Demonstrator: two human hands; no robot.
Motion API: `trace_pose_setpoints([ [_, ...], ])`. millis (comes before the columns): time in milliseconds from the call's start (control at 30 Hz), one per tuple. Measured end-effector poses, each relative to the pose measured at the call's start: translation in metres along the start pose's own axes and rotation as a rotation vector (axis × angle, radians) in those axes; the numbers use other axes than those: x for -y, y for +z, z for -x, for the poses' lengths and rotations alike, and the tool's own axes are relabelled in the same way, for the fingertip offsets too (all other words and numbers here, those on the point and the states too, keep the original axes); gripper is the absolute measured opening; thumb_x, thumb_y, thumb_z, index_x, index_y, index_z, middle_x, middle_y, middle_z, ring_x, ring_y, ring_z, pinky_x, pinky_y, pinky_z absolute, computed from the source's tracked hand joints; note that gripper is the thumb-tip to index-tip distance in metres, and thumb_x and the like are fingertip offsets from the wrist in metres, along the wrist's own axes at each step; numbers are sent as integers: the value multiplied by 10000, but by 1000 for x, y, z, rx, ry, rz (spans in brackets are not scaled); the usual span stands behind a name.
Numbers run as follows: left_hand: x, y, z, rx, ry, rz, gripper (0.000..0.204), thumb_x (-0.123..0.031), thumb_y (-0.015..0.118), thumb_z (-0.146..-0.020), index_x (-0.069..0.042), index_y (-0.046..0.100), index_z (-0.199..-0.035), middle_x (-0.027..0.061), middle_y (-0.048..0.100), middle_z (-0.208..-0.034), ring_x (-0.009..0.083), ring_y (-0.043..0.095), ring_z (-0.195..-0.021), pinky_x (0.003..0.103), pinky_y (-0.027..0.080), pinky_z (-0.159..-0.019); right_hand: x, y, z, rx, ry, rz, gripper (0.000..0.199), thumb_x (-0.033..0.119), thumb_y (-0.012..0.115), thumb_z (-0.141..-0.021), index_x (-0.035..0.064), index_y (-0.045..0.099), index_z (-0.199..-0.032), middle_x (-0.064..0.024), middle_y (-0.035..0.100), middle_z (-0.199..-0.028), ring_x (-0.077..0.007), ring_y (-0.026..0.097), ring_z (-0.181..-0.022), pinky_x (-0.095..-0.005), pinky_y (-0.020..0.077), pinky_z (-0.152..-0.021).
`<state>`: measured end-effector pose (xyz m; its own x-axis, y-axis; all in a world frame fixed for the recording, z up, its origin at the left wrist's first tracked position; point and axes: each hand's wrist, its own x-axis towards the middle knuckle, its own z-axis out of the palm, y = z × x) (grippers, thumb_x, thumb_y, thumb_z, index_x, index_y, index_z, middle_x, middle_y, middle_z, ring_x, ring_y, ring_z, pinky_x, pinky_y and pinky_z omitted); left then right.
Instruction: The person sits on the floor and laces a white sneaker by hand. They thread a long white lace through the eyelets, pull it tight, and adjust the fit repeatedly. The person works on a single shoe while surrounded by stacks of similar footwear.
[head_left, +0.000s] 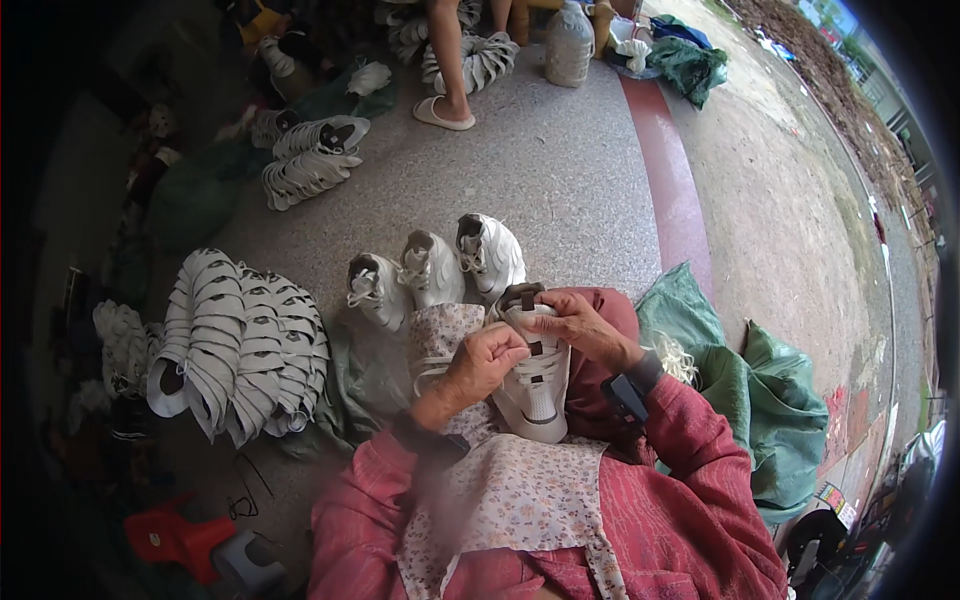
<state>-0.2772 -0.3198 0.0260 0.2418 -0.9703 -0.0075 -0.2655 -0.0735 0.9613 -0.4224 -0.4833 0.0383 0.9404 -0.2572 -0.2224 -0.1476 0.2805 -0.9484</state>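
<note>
A white sneaker (pixel 537 405) with dark tabs lies on my lap, its toe toward me and its dark-lined opening away. My right hand (pixel 588 330) grips the sneaker near its opening, thumb and fingers pinched on the upper's edge. My left hand (pixel 480 365) is closed in a pinch over the sneaker's left side; what sits between its fingertips is too small to make out. A white lace (pixel 432 366) loops out beside that hand. Just beyond, three white sneakers stand side by side: a left one (pixel 376 290), a middle one (pixel 431 268) and a right one (pixel 490 256).
Nested white shoe uppers (pixel 245 345) are piled at left, with another stack (pixel 312 160) farther back. A bundle of white laces (pixel 675 358) lies by green sacking (pixel 760 410) at right. A red plastic object (pixel 180 540) is at lower left. Another person's leg (pixel 448 60) stands beyond.
</note>
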Motion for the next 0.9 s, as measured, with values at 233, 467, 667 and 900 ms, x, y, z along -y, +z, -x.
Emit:
trace_pose_setpoints([
  [233,-9,7,-2,-139,270,-324,94,-67,744,-849,-14,669,-871,67,595,-786,188,599,-705,334,470,-632,6,5,2,0,-16,-30,224,222,666,-986,43,657,-1119,79,619,-948,5,535,-852,-198,445,-721],
  [467,-12,-7,0,-75,232,-265,89,-54,765,-824,-24,682,-833,50,602,-817,190,624,-788,305,491,-689,5,-3,6,5,26,43,348,275,640,-995,5,647,-1215,8,674,-1024,-43,598,-903,-237,502,-776],
  [667,-6,6,-12,-257,376,-373,416,-68,800,-769,-86,602,-1135,75,576,-1069,229,594,-1041,349,473,-944,-1,-7,7,-8,34,-4,364,314,630,-998,11,650,-1201,7,662,-964,-55,594,-866,-242,495,-759],
  [900,-16,-32,-31,336,-285,404,723,-61,822,-758,-18,460,-1383,83,614,-1236,141,593,-1092,307,510,-924,5,-13,35,-463,-89,106,263,248,622,-1012,0,646,-1095,-3,661,-913,-71,586,-830,-240,489,-731],
])
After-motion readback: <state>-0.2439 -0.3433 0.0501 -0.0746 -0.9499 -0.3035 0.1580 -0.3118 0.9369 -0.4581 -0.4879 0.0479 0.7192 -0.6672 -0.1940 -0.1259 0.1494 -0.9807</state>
